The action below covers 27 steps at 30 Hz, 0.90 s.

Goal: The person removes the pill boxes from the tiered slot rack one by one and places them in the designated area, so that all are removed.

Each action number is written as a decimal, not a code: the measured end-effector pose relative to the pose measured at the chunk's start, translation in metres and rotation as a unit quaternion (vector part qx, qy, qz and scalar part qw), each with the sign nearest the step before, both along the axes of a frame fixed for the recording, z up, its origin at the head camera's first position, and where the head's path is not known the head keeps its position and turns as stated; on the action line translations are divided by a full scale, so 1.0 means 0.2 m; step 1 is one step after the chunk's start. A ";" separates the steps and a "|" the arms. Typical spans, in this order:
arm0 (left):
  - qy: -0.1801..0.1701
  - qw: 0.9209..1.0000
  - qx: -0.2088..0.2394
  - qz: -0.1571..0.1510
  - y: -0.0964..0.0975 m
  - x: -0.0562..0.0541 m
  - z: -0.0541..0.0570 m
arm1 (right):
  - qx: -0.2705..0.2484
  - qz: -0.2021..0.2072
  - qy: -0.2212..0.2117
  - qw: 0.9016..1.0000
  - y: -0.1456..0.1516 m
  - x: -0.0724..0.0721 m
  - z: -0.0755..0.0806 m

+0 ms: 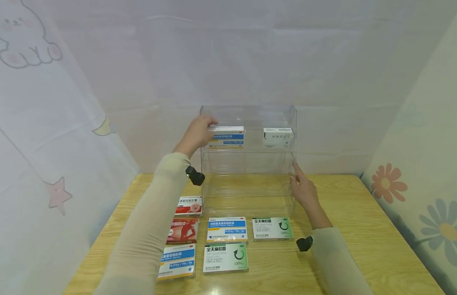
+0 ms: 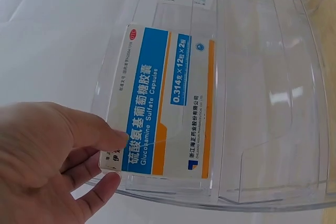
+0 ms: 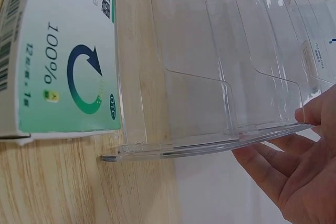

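In the head view a clear acrylic display rack (image 1: 249, 163) with stepped tiers stands on the table. My left hand (image 1: 200, 130) is at the left end of a blue-and-white box of glucosamine capsules (image 2: 163, 103), which sits in the upper tier behind its low clear front. In the left wrist view, the thumb lies on the box's top edge by the corner and the fingers curl around its end. My right hand (image 3: 302, 153) grips the rack's right side panel, thumb on the edge and fingers outside. A white medicine box (image 1: 278, 138) sits at the right of that tier.
On the table before the rack lie two green-and-white capsule boxes (image 1: 225, 257), two more blue-and-white boxes (image 1: 227, 230), a red box (image 1: 182, 230) and a red-and-white box (image 1: 189, 206). My left sleeve (image 1: 147, 217) partly covers the left ones. Printed cloth (image 1: 247, 61) hangs behind.
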State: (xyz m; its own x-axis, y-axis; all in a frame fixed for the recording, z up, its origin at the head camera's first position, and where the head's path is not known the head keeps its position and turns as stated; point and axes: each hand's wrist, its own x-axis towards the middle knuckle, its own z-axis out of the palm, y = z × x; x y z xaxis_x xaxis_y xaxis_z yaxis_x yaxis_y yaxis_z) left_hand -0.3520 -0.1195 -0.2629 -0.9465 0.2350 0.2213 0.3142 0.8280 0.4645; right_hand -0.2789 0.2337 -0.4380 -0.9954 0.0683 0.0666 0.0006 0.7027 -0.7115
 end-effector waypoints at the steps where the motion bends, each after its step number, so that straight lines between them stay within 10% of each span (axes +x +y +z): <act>1: 0.002 1.000 -0.009 0.000 0.00 0.00 0.00 | 0.001 0.000 0.000 1.000 0.00 0.00 0.00; 13: 0.018 1.000 -0.016 -0.001 0.02 0.01 -0.01 | -0.002 0.009 0.010 1.000 0.00 0.00 -0.01; 27: 0.036 0.992 0.120 -0.030 -0.02 0.07 0.05 | 0.010 0.003 0.025 1.000 0.00 -0.01 -0.01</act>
